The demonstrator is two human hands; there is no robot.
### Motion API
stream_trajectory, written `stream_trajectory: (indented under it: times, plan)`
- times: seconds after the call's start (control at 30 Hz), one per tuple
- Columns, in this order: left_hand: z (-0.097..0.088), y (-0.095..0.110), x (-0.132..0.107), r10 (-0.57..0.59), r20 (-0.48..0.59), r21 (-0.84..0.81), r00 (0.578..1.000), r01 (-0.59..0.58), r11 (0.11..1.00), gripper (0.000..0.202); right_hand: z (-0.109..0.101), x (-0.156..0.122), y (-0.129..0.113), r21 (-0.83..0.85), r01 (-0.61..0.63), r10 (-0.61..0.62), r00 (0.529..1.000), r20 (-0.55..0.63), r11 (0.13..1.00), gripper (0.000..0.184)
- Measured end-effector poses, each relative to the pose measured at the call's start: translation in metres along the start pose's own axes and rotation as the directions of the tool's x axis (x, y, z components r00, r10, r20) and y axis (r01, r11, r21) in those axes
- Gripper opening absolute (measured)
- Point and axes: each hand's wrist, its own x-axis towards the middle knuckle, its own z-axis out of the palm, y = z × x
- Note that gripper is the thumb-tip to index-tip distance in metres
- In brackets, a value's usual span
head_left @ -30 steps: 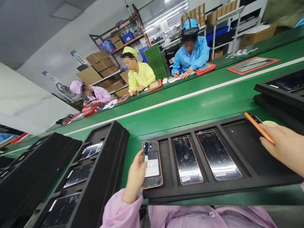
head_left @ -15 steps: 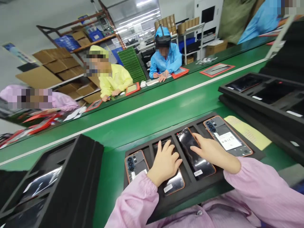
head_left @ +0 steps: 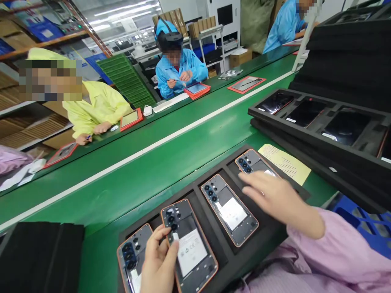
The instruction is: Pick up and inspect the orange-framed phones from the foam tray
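Note:
A black foam tray (head_left: 186, 188) in front of me holds several orange-framed phones lying back side up. My left hand (head_left: 159, 260) is at the bottom edge, fingers and thumb curled on the left edge of the second phone (head_left: 191, 244), which lies slightly askew. The leftmost phone (head_left: 131, 254) is partly hidden under that hand. My right hand (head_left: 275, 199) is stretched flat with fingers apart over the rightmost phone (head_left: 252, 162), covering its lower half. The third phone (head_left: 229, 207) lies untouched between my hands.
A yellow perforated sheet (head_left: 287, 162) lies right of the tray. Stacked black trays with phones (head_left: 320, 118) stand at the right, a black foam stack (head_left: 39, 256) at lower left, a blue crate (head_left: 366, 219) at lower right. Across the green conveyor (head_left: 146, 162) several people work.
The two middle phones lay screen up under my hands; now they show their backs. My left hand moved down to the second phone, my right hand moved to the rightmost one.

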Motion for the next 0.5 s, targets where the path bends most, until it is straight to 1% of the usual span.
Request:
stream_trajectory:
  times: [0.03, 0.07, 0.1, 0.13, 0.17, 0.2, 0.23, 0.27, 0.3, 0.33, 0.4, 0.43, 0.47, 0.5]
  plan:
    - [0.011, 0.000, -0.004, 0.067, 0.017, 0.073, 0.998, -0.068, 0.995, 0.028, 0.001, -0.006, 0.020, -0.078, -0.048, 0.045, 0.998, -0.044, 0.996, 0.046]
    - [0.020, 0.000, -0.008, 0.164, 0.047, 0.175, 0.985, -0.170, 0.970, 0.029, 0.003, -0.012, 0.039, -0.151, -0.072, 0.071, 0.997, -0.016, 0.986, 0.050]
    - [0.027, 0.001, -0.011, 0.272, 0.093, 0.278, 0.958, -0.287, 0.917, 0.029, 0.005, -0.019, 0.054, -0.198, -0.088, 0.093, 0.996, 0.014, 0.976, 0.055]
    - [0.031, 0.001, -0.012, 0.362, 0.159, 0.367, 0.918, -0.395, 0.842, 0.030, 0.007, -0.026, 0.066, -0.211, -0.087, 0.104, 0.992, 0.069, 0.974, 0.056]
    - [0.031, 0.001, -0.013, 0.423, 0.225, 0.431, 0.878, -0.479, 0.765, 0.031, 0.010, -0.032, 0.074, -0.215, -0.082, 0.110, 0.987, 0.120, 0.973, 0.055]
    - [0.027, 0.000, -0.011, 0.456, 0.274, 0.475, 0.847, -0.532, 0.701, 0.031, 0.012, -0.038, 0.078, -0.207, -0.070, 0.106, 0.980, 0.169, 0.976, 0.054]
    - [0.019, -0.001, -0.009, 0.465, 0.297, 0.512, 0.834, -0.550, 0.660, 0.032, 0.013, -0.043, 0.079, -0.191, -0.049, 0.090, 0.973, 0.213, 0.980, 0.053]
    - [0.008, -0.003, -0.005, 0.454, 0.291, 0.549, 0.842, -0.536, 0.641, 0.033, 0.014, -0.047, 0.078, -0.176, -0.024, 0.067, 0.968, 0.241, 0.984, 0.051]
    - [-0.006, -0.006, -0.002, 0.428, 0.261, 0.587, 0.866, -0.494, 0.642, 0.035, 0.014, -0.049, 0.076, -0.162, 0.003, 0.039, 0.966, 0.256, 0.987, 0.051]
    - [-0.020, -0.009, 0.002, 0.386, 0.213, 0.624, 0.898, -0.429, 0.653, 0.038, 0.014, -0.050, 0.074, -0.146, 0.028, 0.011, 0.966, 0.258, 0.989, 0.052]
    - [-0.047, -0.017, 0.005, 0.250, 0.087, 0.685, 0.964, -0.240, 0.688, 0.047, 0.012, -0.049, 0.070, -0.123, 0.041, -0.011, 0.973, 0.231, 0.992, 0.056]
    - [-0.057, -0.022, 0.004, 0.163, 0.029, 0.699, 0.986, -0.136, 0.702, 0.051, 0.011, -0.048, 0.069, -0.115, 0.028, -0.003, 0.976, 0.216, 0.993, 0.059]
    - [-0.064, -0.027, 0.002, 0.080, -0.014, 0.700, 0.997, -0.047, 0.713, 0.055, 0.010, -0.046, 0.070, -0.106, 0.014, 0.008, 0.978, 0.208, 0.994, 0.061]
    - [-0.068, -0.031, -0.001, 0.004, -0.030, 0.688, 1.000, 0.017, 0.726, 0.058, 0.010, -0.045, 0.070, -0.102, 0.002, 0.019, 0.979, 0.203, 0.995, 0.063]
